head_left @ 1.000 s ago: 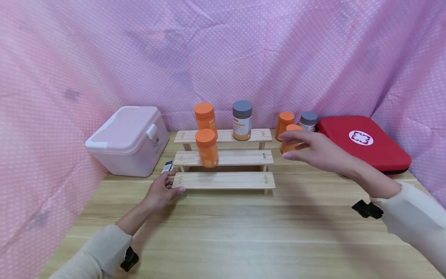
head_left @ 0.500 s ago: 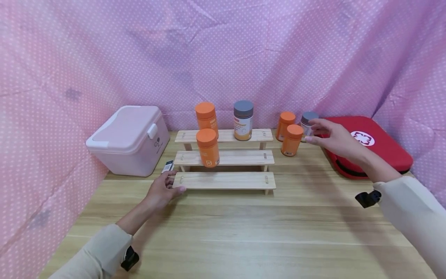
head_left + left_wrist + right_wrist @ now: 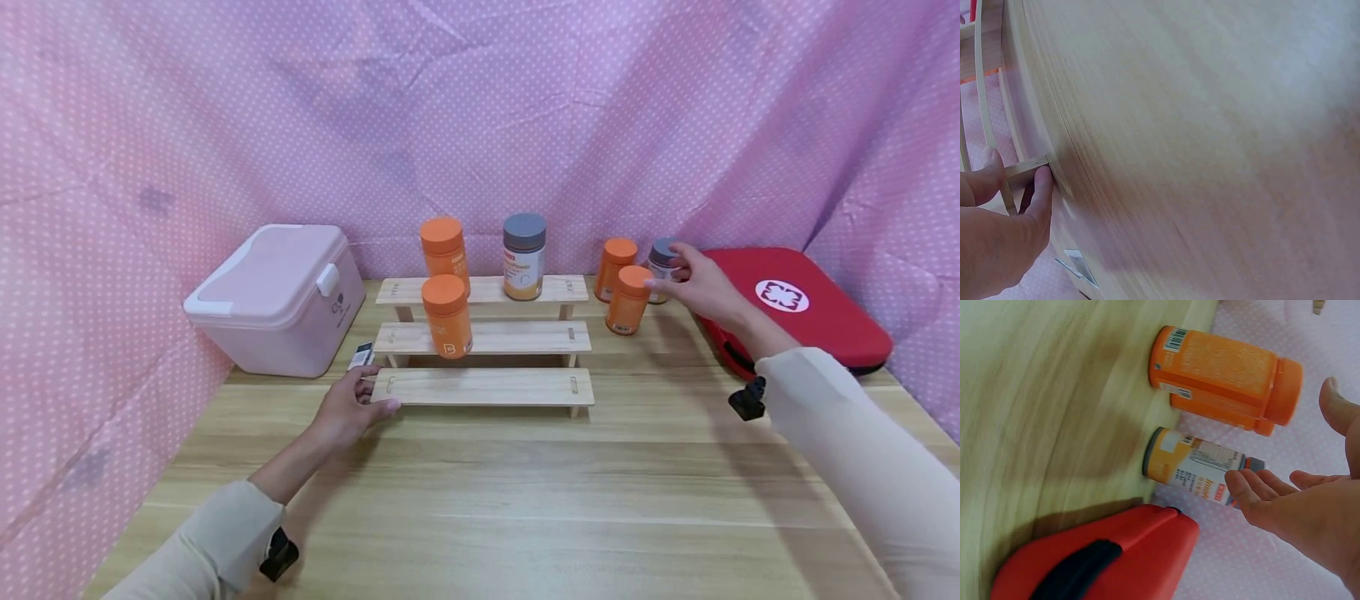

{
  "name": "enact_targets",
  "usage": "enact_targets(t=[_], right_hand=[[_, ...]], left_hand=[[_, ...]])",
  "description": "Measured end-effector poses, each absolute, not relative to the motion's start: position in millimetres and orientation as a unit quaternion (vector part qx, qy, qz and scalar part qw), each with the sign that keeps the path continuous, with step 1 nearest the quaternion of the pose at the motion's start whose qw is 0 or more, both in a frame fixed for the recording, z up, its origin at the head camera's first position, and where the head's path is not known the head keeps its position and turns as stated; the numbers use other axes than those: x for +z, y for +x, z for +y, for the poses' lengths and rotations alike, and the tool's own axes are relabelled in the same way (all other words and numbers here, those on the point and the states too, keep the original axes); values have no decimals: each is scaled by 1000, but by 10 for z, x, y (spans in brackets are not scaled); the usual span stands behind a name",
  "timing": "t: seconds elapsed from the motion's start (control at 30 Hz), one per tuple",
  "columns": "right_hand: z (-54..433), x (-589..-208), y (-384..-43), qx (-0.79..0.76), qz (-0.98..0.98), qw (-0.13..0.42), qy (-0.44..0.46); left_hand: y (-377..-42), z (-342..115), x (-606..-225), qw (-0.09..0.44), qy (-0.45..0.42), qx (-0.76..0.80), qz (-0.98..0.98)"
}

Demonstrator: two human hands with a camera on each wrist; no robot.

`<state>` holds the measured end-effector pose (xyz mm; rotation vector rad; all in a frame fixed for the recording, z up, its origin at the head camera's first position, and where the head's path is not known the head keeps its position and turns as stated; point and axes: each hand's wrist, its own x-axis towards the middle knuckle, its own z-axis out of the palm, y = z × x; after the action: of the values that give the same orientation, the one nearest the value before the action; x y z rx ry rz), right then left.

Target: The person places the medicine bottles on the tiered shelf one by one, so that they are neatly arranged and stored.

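Fingers of the right hand [image 3: 707, 290] parted from the thumb, tips at the cap of a grey-capped bottle [image 3: 1190, 464] standing on the table [image 3: 510, 500], right of the rack; contact cannot be told. Two orange bottles just left of it, one near [image 3: 627, 304], one far [image 3: 614, 265]; red case [image 3: 802, 317] to the right. Left hand [image 3: 345, 413] pinches the left end of the lowest step of the three-step wooden rack [image 3: 480, 387], thumb on the near side. On the rack: top step, an orange-capped jar [image 3: 443, 248] left and a tall grey-capped jar [image 3: 523, 258] right of middle; middle step, an orange jar [image 3: 447, 321] toward the left. Pale lidded box [image 3: 277, 292] far left, apart from the rack.
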<state>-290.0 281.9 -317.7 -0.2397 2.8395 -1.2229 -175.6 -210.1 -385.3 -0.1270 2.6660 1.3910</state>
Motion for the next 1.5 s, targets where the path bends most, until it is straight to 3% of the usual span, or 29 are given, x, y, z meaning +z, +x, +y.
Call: enact_targets(t=[0.23,1.5], right_hand=[[2703,-3269,-2991,-410,908,47,-73],[2631,-3360,-2973,-362,926,5,-109]], left_hand=[[-1757,-2099,-3842,70,-46,459,884],[-1753,-2124,-3860,65,-43,460,884]])
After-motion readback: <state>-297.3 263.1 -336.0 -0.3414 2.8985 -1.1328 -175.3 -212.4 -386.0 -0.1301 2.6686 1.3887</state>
